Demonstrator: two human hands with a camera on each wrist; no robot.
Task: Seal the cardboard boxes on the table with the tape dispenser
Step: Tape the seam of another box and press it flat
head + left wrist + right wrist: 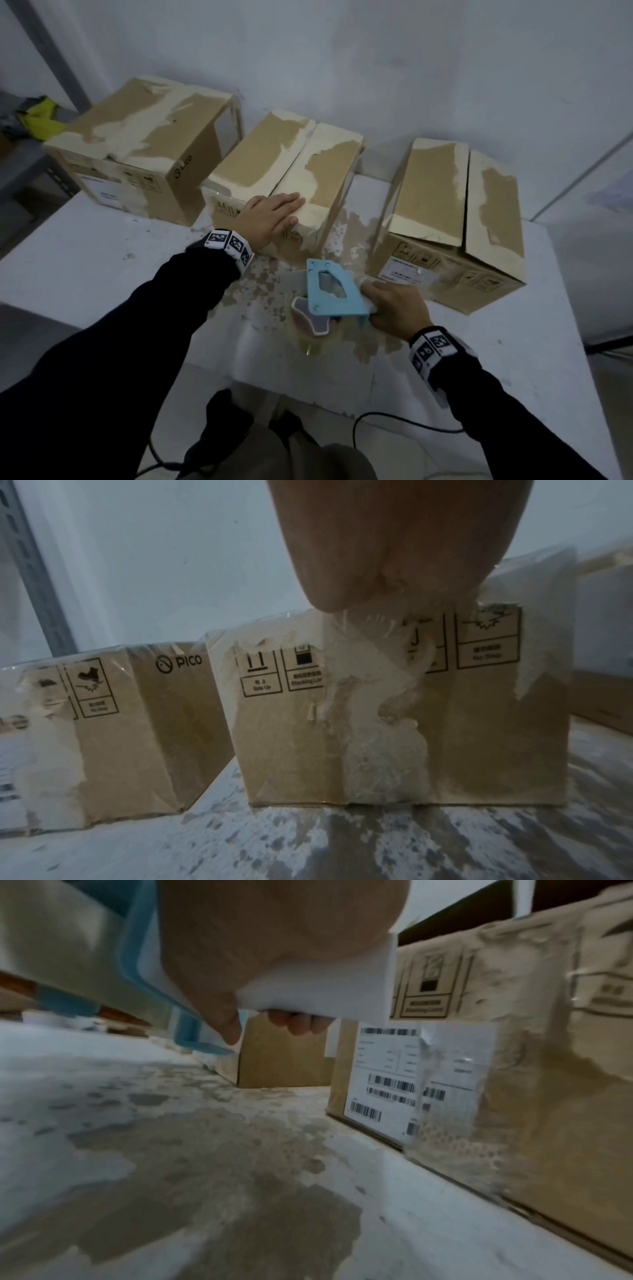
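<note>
Cardboard, scuffed and patched with pale torn paper and old tape, makes up three boxes that stand in a row along the back of a white bench (102,267) against a grey wall. The left box (144,137) has its top flaps closed. The middle box (284,161) shows a dark seam running down between its two top flaps. The right box (455,205) has a wider gap between its flaps and a white label with barcodes (411,1080) on its near side.

The person's left hand (270,219) lies flat on the near top edge of the middle box, fingers straight and together, the grip released and merely pressing on the flaps; the left wrist view shows the heel of the hand above that box's near face with its printed handling symbols.

The right hand (397,308) is clenched around the white handle of a light blue tape dispenser (334,291), which is in front of the boxes, between the middle and right ones, over a worn brown patch of the bench. A roll of clear tape (311,325) sits on its near end.

Dark sleeves and black-and-white patterned wristbands cover both arms. A yellow and grey cloth (37,116) lies on a shelf at far left.
</note>
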